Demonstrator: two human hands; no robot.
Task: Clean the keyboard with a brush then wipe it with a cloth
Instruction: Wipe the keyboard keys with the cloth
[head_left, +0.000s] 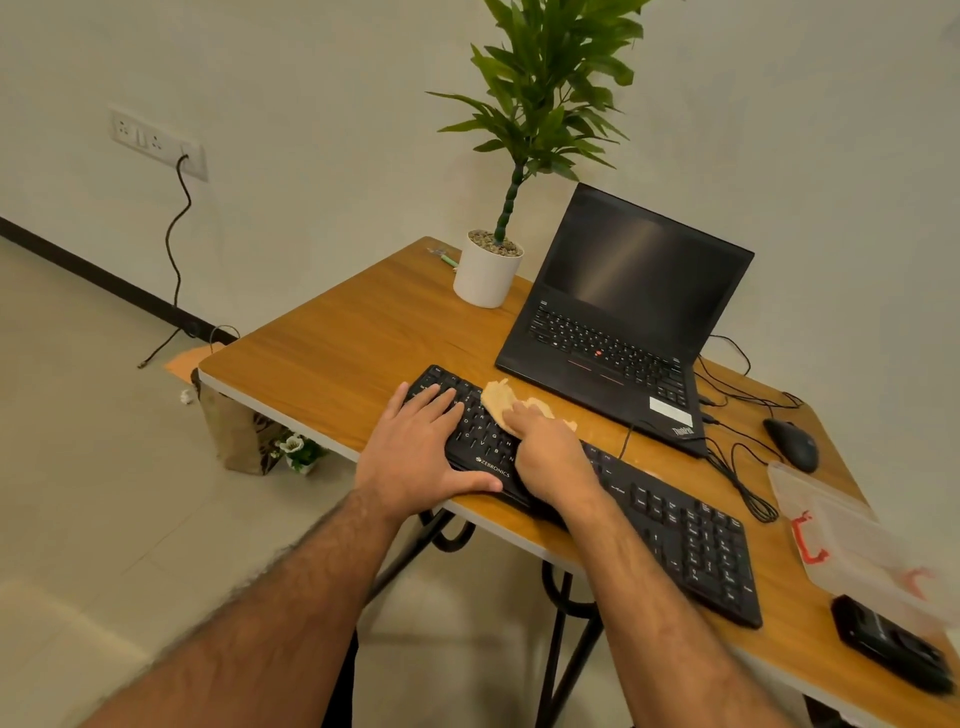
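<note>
Black keyboard (675, 525) lying diagonal along near edge of wooden surface (332, 332). Tan cloth (501, 400) on its upper-left keys, right hand (550, 452) pressing down on it, fingers curled over it. Left hand (421, 441) at 9 o'clock of that, flat, fingers spread on keys, thumb hooked on front edge. Laptop (623, 322) at 1 o'clock, open, screen dark. Mouse (792, 444) at 3 o'clock. Potted plant (488, 270) at 12.
</note>
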